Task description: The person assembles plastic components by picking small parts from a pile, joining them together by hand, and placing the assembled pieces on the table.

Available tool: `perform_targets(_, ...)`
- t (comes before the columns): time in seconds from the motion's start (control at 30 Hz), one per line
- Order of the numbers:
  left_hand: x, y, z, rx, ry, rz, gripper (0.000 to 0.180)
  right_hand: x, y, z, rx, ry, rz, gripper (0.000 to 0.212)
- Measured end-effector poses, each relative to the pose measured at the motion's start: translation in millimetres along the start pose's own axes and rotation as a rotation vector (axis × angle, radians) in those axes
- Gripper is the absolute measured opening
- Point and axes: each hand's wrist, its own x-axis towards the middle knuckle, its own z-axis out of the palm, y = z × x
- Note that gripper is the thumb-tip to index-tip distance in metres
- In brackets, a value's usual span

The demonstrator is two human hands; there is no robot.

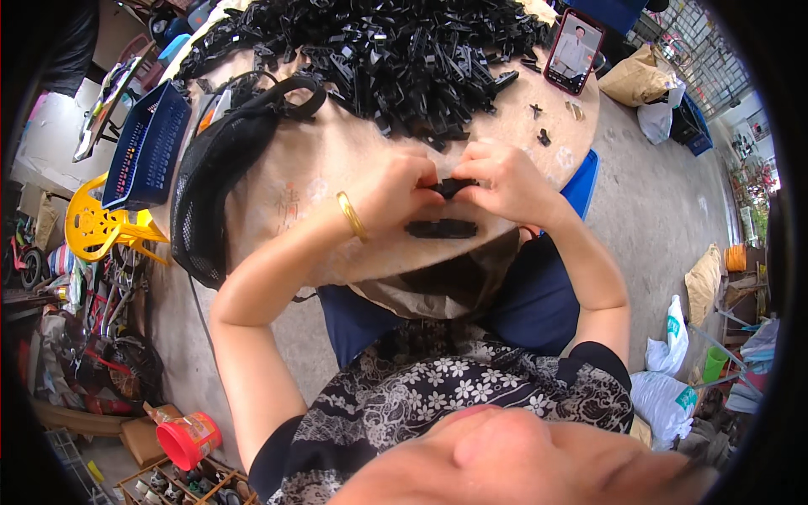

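Small black plastic part (453,186) sits between both hands, just above the near edge of the round table (337,160). Left hand (402,192) and right hand (503,181) are pressed together around it, fingertips pinching its two ends. A gold bangle (352,216) circles the left wrist. A second black part (441,228) lies flat on the table just below the hands. Large heap of black parts (396,50) covers the far side; a phone (574,50) stands to its right. Black mesh bag (215,181) rests at the table's left.

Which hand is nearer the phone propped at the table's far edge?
Right. The right hand sits below and slightly left of the phone; the left hand is farther left, both pinching a small black plastic part.
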Motion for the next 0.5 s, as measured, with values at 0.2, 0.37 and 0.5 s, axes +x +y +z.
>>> perform_targets(0.2, 10, -8, -21, 0.043, 0.098, -0.118, 0.021, 2, -8, -15, 0.204, -0.289, 0.15, 0.034)
perform_targets(0.37, 24, -53, -30, 0.56, 0.71, -0.064, 0.037, 14, 19, 8, -0.141, 0.278, 0.018, 0.028)
perform_targets(0.5, 20, -84, -36, 0.478, 0.598, -0.265, 0.041, 18, 34, 19, -0.254, 0.236, 0.032, 0.022)
